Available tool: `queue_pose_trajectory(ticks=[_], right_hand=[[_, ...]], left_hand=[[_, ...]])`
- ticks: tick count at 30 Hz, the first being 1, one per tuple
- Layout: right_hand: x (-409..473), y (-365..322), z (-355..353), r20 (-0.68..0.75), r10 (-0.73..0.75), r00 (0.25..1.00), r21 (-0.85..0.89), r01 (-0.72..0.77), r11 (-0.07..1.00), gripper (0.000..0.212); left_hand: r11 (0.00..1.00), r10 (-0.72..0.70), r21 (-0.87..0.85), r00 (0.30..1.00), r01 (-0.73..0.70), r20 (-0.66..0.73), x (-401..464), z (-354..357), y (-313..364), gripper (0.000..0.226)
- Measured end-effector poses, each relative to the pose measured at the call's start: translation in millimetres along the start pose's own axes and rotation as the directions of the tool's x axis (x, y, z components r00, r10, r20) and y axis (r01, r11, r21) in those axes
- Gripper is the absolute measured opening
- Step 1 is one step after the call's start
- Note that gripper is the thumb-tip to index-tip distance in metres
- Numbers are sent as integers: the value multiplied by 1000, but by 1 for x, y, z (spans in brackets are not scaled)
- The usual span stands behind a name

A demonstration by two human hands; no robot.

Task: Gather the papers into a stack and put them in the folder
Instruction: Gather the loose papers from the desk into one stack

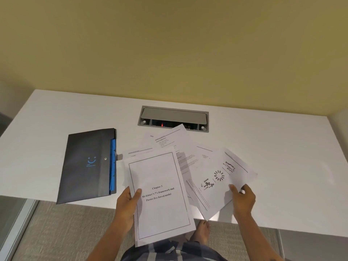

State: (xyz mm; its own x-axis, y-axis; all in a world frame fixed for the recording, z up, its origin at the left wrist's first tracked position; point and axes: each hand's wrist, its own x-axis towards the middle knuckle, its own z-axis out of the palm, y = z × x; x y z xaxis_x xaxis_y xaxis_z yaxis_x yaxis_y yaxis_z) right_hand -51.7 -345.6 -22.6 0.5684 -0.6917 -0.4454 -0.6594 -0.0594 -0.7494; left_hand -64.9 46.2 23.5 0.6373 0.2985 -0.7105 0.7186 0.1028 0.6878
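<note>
My left hand grips the left edge of a white title sheet reading "Chapter 3", lifted over the table's front edge. My right hand pinches the lower right edge of a diagram sheet with small drawings. Several other printed papers lie fanned and overlapping on the white table behind these two. The black folder rests shut to the left, with a blue smiley mark, a snap button and blue tabs along its right edge. Its near corner overhangs the table edge.
A grey cable box with a raised lid and a red light is set into the table behind the papers. A yellow wall rises beyond the table. Below the front edge I see carpet, a bare foot and checked clothing.
</note>
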Motion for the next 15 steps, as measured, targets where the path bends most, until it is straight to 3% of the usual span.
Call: queue_pose_trajectory(ticks=[6,8,15], right_hand=[[-18,-25,-10,50,-67,997,159,58,986,13],[-26,-35,-11,107,-90,990,205,67,977,3],[-53,-60,6,391,-177,903,213,99,972,16]], left_hand=[[1000,2,-12,997,-1,82,-1,-5,6,28],[1000,3,-6,994,-2,108,-1,-6,7,29],[999,20,45,980,-29,200,2,-4,2,33]])
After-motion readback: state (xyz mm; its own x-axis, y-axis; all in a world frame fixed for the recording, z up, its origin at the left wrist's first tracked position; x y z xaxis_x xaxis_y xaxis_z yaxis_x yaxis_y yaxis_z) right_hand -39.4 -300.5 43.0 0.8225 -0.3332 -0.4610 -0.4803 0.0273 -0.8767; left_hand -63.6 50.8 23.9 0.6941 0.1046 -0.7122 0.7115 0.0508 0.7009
